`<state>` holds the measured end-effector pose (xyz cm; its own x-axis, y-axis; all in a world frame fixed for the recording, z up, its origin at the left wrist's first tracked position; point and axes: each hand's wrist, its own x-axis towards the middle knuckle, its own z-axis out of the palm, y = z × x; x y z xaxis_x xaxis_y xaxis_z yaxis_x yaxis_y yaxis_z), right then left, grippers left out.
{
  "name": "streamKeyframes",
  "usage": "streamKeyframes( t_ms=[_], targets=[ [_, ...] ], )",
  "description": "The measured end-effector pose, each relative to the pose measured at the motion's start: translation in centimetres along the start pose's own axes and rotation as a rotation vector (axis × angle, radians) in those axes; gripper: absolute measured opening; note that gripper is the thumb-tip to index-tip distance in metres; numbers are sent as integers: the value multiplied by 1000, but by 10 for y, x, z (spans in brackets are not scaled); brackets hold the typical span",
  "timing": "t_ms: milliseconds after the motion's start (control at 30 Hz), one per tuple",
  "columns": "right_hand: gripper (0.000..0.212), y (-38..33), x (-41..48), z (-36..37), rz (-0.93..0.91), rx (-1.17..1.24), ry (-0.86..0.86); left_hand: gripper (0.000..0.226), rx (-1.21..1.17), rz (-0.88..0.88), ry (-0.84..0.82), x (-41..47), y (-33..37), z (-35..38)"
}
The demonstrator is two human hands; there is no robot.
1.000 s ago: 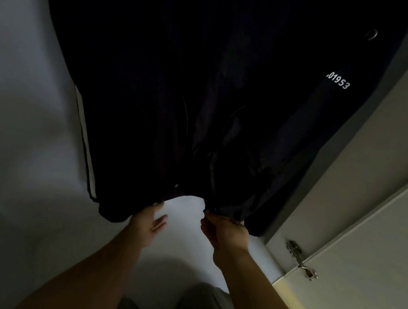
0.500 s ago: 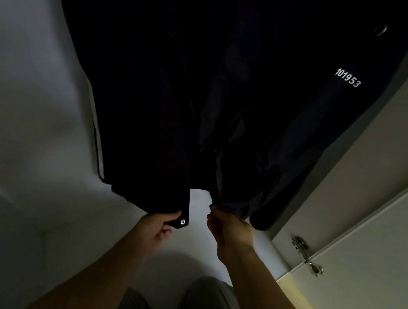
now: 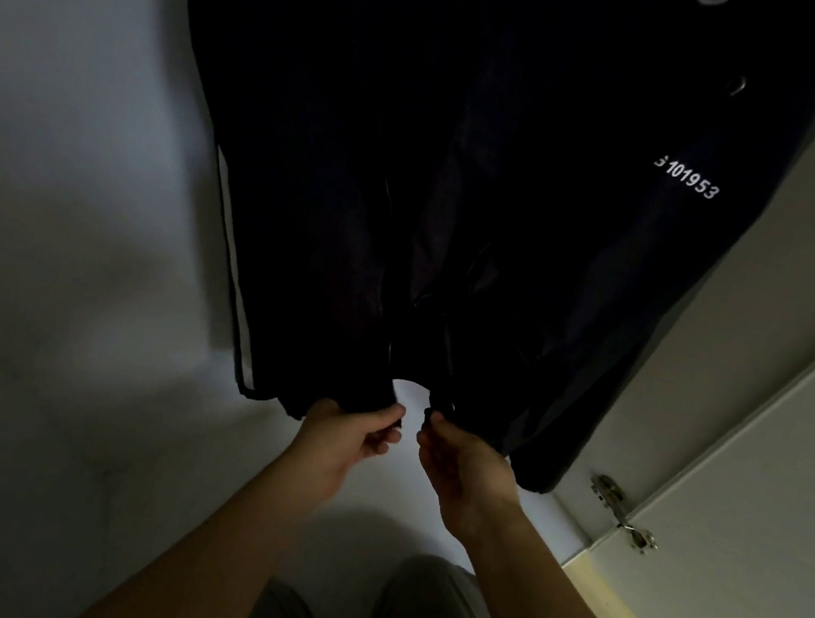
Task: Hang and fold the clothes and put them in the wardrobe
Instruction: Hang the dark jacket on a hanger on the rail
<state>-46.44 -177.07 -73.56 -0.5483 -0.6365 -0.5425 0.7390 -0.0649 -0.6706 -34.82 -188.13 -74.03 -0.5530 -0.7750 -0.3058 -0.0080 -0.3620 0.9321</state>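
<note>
Dark jacket printed "101953", hem pinched by left hand and right hand

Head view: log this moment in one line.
jacket: hanging, front open at hem | left hand: grips one hem corner | right hand: pinches the other

The person's grey trouser legs are showing at the bottom edge, over a pale shadowed surface.

Dark jacket hangs full length in wardrobe. White "101953" print toward rt, white stripe down lt edge. Front open at bottom, two hem corners close together w/ small gap btwn.
</note>
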Motion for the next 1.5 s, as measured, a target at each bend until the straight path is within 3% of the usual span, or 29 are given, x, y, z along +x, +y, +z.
streamKeyframes(
  t_ms=[100, 300, 667, 1167, 1500],
  targets=[
    [31, 2, -5, 4, 2, 19, -37, 17, 154, 104, 100, 2, 11, 3],
    [24, 3, -12, 12, -20, 5, -39, 8, 100, 159, 84, 1, 16, 6],
    [16, 12, -19, 24, -75, -34, -38, 10, 60, 149, 84, -5, 20, 8],
    [13, 14, -18, 27, -173, -64, -19, 19, 306, 226, 94, -9, 21, 6],
    [12, 11, -20, 28, -164, -173, 26, 8, 230, 214, 175, -8, 19, 8]
  ],
)
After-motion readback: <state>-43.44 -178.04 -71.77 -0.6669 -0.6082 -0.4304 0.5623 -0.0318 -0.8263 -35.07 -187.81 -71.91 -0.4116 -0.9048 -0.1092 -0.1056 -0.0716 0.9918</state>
